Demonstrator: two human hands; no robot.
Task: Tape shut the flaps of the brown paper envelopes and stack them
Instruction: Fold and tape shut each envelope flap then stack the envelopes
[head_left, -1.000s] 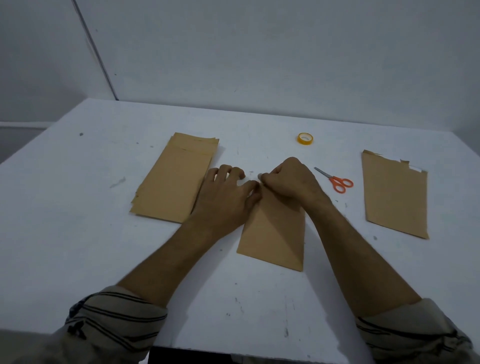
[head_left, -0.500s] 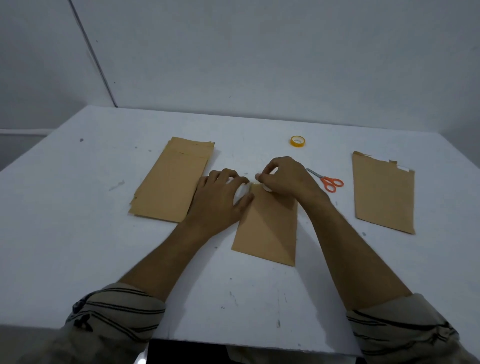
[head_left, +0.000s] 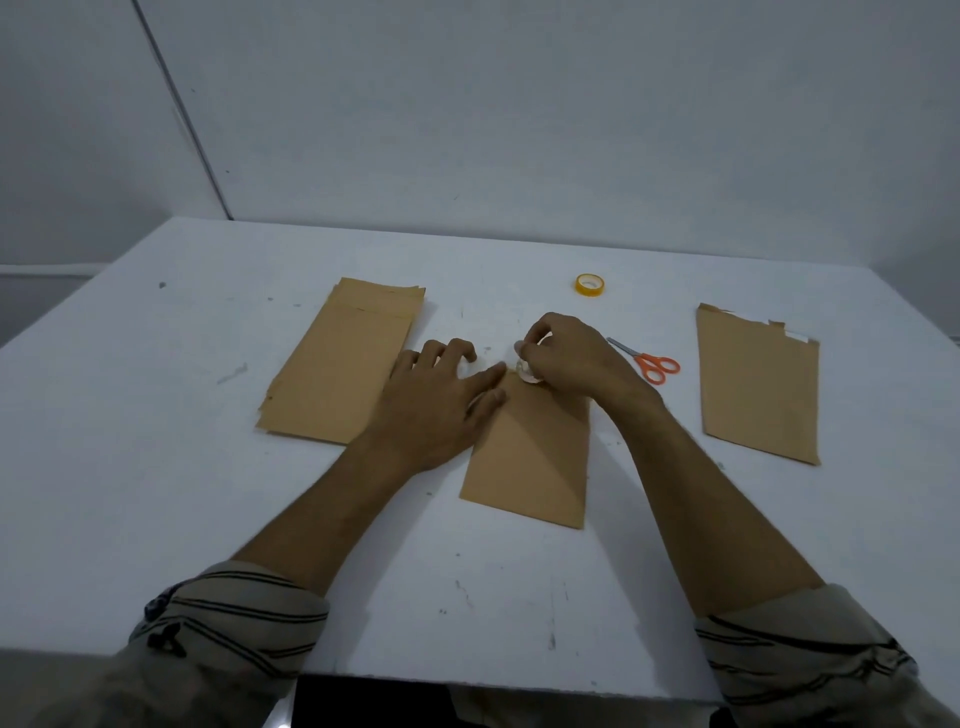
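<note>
A brown paper envelope (head_left: 535, 457) lies flat in the middle of the white table (head_left: 156, 467). My left hand (head_left: 441, 400) rests palm down, fingers spread, over its upper left corner. My right hand (head_left: 576, 358) is closed around a small clear tape roll (head_left: 527, 370) held at the envelope's top edge. That hand hides the flap. A stack of brown envelopes (head_left: 337, 374) lies to the left, touching my left hand's outer side. A single envelope (head_left: 758, 384) with a ragged top and a white strip lies to the right.
A yellow tape roll (head_left: 589, 285) sits behind my hands. Orange-handled scissors (head_left: 649, 364) lie just right of my right hand. A grey wall stands behind the table; the near table edge is below my forearms.
My hands have parted slightly at the envelope's top. The right hand has lifted, and the clear tape roll now shows in its fingers. The left hand lies flatter.
</note>
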